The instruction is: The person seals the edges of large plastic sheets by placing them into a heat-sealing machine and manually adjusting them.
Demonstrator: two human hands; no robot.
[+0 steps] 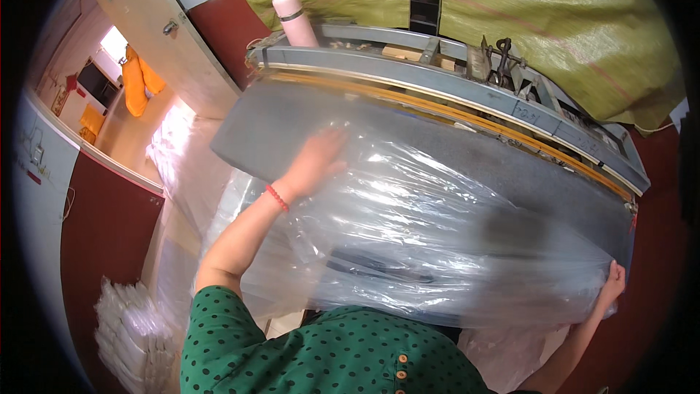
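Observation:
A clear plastic sheet (415, 197), creased and shiny, lies spread over a long dark grey worktop (270, 120) in front of me. Blurred by motion, my left hand (317, 160) is at the sheet's upper left part, with its fingers stretched out and the thumb apart; a red bead bracelet (277, 198) circles that wrist. Out at the worktop's right end, my right hand (615, 281) pinches the sheet's right corner between closed fingers. The sheet's near edge hangs toward my body and is partly hidden there.
Behind the worktop runs a grey metal frame (350, 60) with an orange strip (467, 120). A pink bottle (295, 20), a phone (425, 12) and metal clamps (502, 58) are along it. Stacked plastic bundles (135, 335) lie lower left, near an open door (164, 29).

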